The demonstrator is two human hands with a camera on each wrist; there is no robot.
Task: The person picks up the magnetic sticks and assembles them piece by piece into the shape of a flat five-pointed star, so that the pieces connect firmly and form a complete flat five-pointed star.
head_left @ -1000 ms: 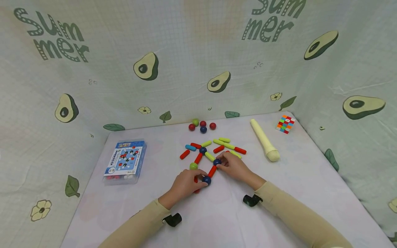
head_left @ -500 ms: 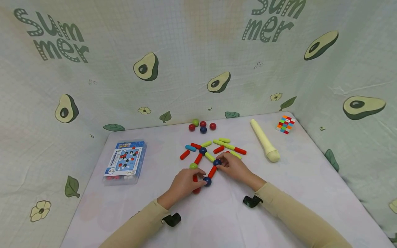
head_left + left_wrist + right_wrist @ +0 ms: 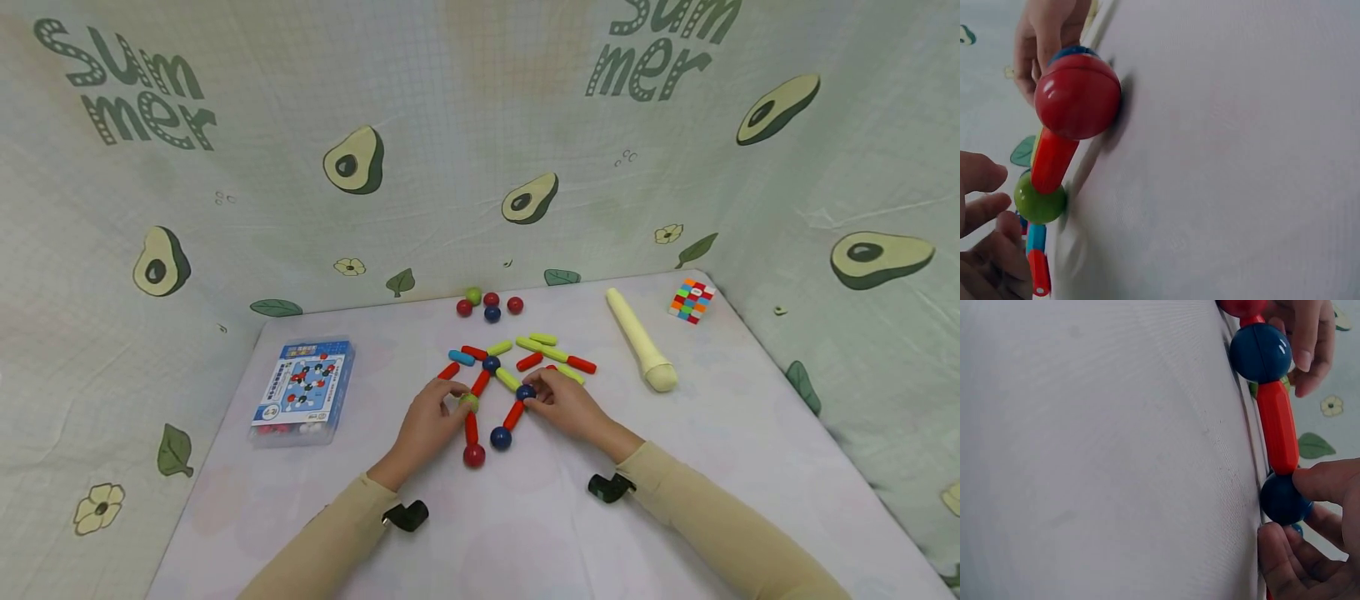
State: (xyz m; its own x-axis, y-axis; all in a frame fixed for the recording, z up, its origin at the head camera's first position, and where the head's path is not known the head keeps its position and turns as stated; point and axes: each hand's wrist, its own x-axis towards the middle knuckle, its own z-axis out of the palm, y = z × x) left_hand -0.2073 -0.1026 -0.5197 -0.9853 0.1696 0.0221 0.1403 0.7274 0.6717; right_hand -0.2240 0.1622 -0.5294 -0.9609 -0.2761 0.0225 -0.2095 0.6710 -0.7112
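Note:
A figure of magnetic sticks and balls lies mid-table. From its far blue ball (image 3: 491,364), one leg runs by a red stick to a green ball (image 3: 469,402), then another red stick (image 3: 471,429) to a red ball (image 3: 474,456). The other leg goes along a yellow-green stick (image 3: 507,380) to a blue ball, then a red stick (image 3: 1279,428) to the near blue ball (image 3: 501,438). My left hand (image 3: 429,421) is beside the green ball, fingertips just short of it in the left wrist view. Thumb and fingers of my right hand (image 3: 568,406) pinch the middle blue ball (image 3: 1285,499).
Loose sticks (image 3: 542,348) in red and yellow-green, with a blue stick (image 3: 461,357), lie beyond the figure. Several spare balls (image 3: 492,314) sit by the back wall. A boxed set (image 3: 303,392) is at left; a pale yellow bat-shaped object (image 3: 637,340) and a puzzle cube (image 3: 691,301) are at right.
My left hand has left the near blue ball and moved up and left to the green ball, uncovering the red stick and red ball. My right hand stays on the middle blue ball.

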